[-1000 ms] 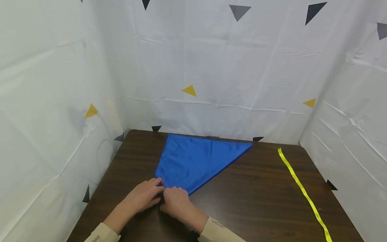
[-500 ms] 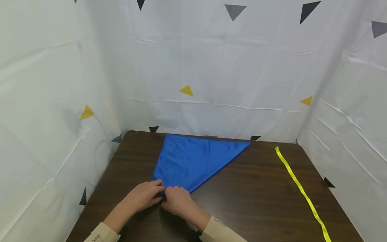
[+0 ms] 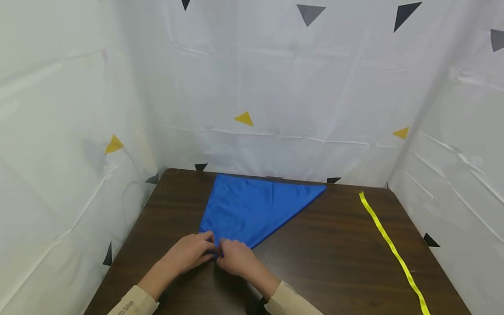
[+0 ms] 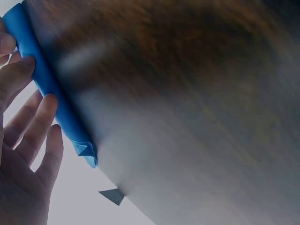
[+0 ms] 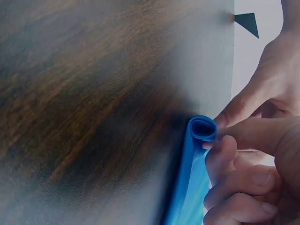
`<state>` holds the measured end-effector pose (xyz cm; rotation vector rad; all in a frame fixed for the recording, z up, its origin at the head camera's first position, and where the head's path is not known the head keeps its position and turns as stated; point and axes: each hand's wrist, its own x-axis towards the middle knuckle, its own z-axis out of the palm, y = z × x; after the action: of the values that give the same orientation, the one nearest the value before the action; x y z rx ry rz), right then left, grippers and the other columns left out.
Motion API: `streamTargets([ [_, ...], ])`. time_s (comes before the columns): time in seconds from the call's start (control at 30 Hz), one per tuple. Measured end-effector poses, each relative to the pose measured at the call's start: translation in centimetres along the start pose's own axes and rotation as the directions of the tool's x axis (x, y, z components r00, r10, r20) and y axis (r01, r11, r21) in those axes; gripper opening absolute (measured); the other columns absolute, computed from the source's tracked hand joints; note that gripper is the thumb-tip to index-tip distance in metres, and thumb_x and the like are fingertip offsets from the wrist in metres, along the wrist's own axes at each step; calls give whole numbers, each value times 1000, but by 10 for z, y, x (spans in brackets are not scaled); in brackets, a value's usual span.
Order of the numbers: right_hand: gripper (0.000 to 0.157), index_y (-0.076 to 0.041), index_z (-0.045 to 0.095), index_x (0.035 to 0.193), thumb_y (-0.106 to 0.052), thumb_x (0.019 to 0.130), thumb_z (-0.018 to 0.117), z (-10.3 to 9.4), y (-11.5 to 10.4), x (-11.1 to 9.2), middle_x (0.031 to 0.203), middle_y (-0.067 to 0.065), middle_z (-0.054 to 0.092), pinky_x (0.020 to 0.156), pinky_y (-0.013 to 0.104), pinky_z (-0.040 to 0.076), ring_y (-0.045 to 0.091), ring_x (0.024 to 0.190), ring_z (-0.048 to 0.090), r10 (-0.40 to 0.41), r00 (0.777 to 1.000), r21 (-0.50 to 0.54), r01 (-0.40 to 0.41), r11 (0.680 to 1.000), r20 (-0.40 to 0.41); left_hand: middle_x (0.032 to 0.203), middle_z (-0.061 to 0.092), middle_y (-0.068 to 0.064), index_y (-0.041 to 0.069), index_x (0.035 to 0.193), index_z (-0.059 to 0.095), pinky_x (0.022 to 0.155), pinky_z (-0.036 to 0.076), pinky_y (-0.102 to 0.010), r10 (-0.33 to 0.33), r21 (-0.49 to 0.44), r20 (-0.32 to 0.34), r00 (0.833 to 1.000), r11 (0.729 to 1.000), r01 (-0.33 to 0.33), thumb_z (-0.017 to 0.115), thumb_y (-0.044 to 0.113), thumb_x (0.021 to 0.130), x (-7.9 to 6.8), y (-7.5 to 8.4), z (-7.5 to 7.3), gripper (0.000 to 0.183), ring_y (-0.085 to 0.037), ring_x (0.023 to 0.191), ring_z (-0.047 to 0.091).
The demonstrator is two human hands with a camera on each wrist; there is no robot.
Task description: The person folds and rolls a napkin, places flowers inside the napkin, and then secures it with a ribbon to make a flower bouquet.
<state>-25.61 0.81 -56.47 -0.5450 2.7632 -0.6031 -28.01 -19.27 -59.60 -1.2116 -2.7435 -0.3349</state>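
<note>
A blue satiny cloth point(image 3: 244, 208), folded into a tapering shape, lies flat on the dark wooden table point(image 3: 327, 253). Its near corner is rolled into a narrow tube, whose spiral end point(image 5: 203, 127) shows in the right wrist view. My left hand point(image 3: 190, 253) holds the rolled edge between thumb and fingers, with several fingertips along the roll point(image 4: 51, 89) in the left wrist view. Close beside it, my right hand point(image 3: 238, 259) pinches the roll with thumb and curled fingers. The two hands nearly touch and hide part of the near corner.
A yellow ribbon point(image 3: 387, 239) lies lengthwise on the right side of the table. White sheeting point(image 3: 283, 87) with black, grey and yellow triangles hangs behind and on both sides of the table.
My right hand has shifted slightly to the right along the roll, still pinching it. The left hand stays about where it was. The ribbon stays in place.
</note>
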Motion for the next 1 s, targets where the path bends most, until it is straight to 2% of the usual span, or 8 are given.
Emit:
streamTargets([
  [0.13, 10, -19, 68, 90, -16, 92, 78, 1, 1, 2, 74, -7, 62, 61, 31, 48, 10, 64, 55, -15, 999, -59, 13, 998, -30, 102, 63, 9, 28, 100, 83, 64, 49, -26, -9, -3, -8, 1000, 1000, 9, 86, 26, 93, 0, 0, 2, 8, -2, 73, 53],
  [0.33, 22, -18, 62, 77, -21, 87, 82, 12, 1, 7, 68, -5, 59, 56, 35, 46, 13, 60, 55, -2, 999, -115, -2, 993, -39, 99, 63, 10, 30, 95, 83, 64, 48, -27, -26, 30, -12, 1000, 999, 26, 87, 26, 92, 2, -1, 8, 6, -3, 72, 54],
  [0.5, 30, -17, 59, 75, -23, 85, 86, 16, -2, 7, 67, -2, 57, 54, 38, 45, 16, 59, 54, 21, 998, -158, -30, 987, -55, 99, 63, 10, 29, 94, 80, 63, 47, -29, -49, 56, -11, 999, 997, 50, 87, 27, 92, 5, -1, 10, 8, -4, 70, 53],
  [0.8, 39, -20, 50, 65, -26, 85, 84, 6, 0, 1, 61, -5, 51, 50, 34, 41, 14, 54, 51, 65, 997, -106, -69, 992, -45, 110, 63, 8, 24, 112, 73, 67, 52, -25, -30, -10, -23, 999, 999, 30, 84, 29, 96, 1, 2, 11, 20, -4, 77, 56],
  [1.0, 20, -21, 71, 77, -30, 90, 83, -3, 5, 3, 72, -5, 62, 58, 35, 48, 14, 62, 57, 110, 993, -16, -109, 994, 38, 118, 63, 8, 28, 115, 76, 70, 53, -26, -52, -49, 21, 998, 997, 53, 85, 30, 95, 0, 2, 8, 21, -5, 82, 59],
])
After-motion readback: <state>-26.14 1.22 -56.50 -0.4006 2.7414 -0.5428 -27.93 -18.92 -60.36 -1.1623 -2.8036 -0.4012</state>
